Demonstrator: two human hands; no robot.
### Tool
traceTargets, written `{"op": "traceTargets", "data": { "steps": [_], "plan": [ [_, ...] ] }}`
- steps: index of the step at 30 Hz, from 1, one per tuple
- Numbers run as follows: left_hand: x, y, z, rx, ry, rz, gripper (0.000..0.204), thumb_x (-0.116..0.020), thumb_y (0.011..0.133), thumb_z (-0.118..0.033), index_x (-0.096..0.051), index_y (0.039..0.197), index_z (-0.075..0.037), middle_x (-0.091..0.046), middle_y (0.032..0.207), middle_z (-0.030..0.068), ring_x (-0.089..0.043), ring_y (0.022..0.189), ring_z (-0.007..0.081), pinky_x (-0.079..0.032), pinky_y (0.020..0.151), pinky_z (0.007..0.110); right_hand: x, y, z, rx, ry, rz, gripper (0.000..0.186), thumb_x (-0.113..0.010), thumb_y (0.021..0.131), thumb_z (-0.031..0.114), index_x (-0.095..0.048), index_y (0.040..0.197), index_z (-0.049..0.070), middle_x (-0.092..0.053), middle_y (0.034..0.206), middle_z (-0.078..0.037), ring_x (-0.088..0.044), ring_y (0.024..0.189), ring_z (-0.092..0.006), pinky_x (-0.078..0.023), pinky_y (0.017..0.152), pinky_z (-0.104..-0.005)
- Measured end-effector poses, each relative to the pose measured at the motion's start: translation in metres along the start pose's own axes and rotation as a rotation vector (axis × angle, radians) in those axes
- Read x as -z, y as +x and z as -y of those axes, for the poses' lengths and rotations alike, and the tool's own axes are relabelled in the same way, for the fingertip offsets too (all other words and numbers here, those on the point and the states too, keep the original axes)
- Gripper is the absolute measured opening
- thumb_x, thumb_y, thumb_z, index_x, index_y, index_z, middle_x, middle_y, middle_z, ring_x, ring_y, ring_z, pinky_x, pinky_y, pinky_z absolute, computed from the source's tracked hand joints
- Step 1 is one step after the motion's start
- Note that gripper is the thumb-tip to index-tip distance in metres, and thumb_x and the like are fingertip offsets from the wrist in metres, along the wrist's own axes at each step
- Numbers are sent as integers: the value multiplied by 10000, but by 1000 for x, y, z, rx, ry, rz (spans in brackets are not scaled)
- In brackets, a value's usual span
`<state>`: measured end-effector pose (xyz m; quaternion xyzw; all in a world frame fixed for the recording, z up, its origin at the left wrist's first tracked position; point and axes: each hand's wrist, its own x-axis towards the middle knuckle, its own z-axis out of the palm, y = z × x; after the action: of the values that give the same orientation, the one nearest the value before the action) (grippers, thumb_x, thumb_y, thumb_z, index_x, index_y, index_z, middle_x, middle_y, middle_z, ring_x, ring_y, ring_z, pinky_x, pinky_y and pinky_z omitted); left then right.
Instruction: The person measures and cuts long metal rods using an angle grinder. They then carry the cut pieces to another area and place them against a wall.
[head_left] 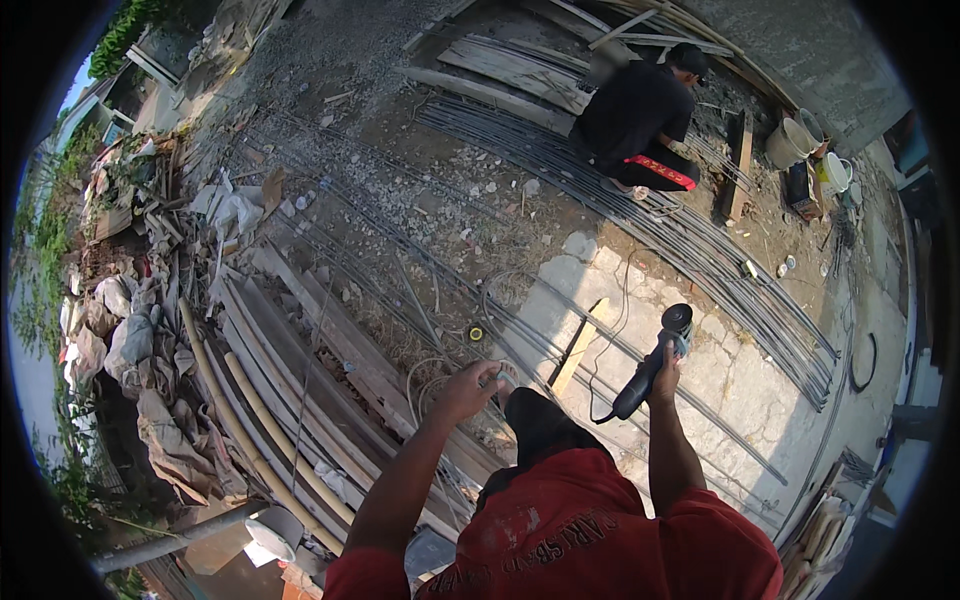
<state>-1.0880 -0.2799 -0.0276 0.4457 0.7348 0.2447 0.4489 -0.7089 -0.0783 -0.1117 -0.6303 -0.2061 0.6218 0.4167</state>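
My right hand (664, 376) is closed round the body of an angle grinder (638, 386). The tool is dark, its round head (677, 319) pointing away from me, and a thin black cord (597, 412) loops from its rear end. On the left, my left hand (470, 390) is held out near my knee with its fingers curled. A small pale greenish thing shows at those fingertips, too small to name. Just beyond that hand, a small round yellow-and-black object (475, 333) lies on the ground. Long steel bars (560, 300) run across the ground below both hands.
Another person (640, 115) squats by a bundle of steel bars (700, 240) at the far right. A short wooden strip (580, 345) lies ahead of my knee. Planks and bamboo poles (270, 430) are stacked at left, beside sacks (130, 340). Buckets (790, 143) stand far right.
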Motion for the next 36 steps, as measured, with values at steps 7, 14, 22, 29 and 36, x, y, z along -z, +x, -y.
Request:
{"op": "traceTargets", "data": {
  "steps": [7, 14, 22, 29, 36],
  "plan": [
    [-50, 102, -111, -454, -78, 420, 636, -842, 765, -360, -626, 1326, -155, -673, 1245, 172, -649, 1158, 327, -507, 1025, 424, -158, -73, 146, 121, 393, 81, 513, -685, 936, 496, -509, 1128, 54, -619, 876, -116, -648, 685, -243, -565, 607, -384],
    [116, 265, -74, -691, 793, 434, 315, -642, 896, -393, -760, 862, -103, -732, 945, 156, -664, 1027, 339, -428, 1002, 453, -141, -147, 234, 430, 401, -22, 463, -649, 961, 469, -532, 1133, 55, -636, 907, -97, -657, 698, -209, -557, 595, -351],
    [270, 423, -48, -621, 1226, 577, 252, -553, 916, -193, -752, 1057, -131, -696, 1099, 134, -610, 1131, 329, -426, 1035, 496, -178, -158, 103, 415, 618, -443, 450, -646, 955, 449, -497, 1173, 86, -622, 867, -88, -644, 679, -205, -557, 593, -358],
    [303, 559, 26, -662, 1328, 765, 300, -646, 875, -192, -697, 1162, -123, -642, 1251, 154, -581, 1226, 324, -432, 1048, 523, -294, -123, 13, 220, 832, -496, 669, -467, 981, 692, -576, 1025, 34, -624, 802, -102, -641, 646, -230, -551, 585, -362],
    [107, 419, -26, -414, 301, 1289, 648, -672, 971, -425, -501, 1474, -55, -601, 1405, 186, -583, 1296, 302, -446, 1088, 417, -304, -68, -21, 357, 789, -635, 716, -311, 1017, 698, -561, 1137, 37, -647, 906, -132, -670, 742, -258, -578, 676, -385]
  ]
}}
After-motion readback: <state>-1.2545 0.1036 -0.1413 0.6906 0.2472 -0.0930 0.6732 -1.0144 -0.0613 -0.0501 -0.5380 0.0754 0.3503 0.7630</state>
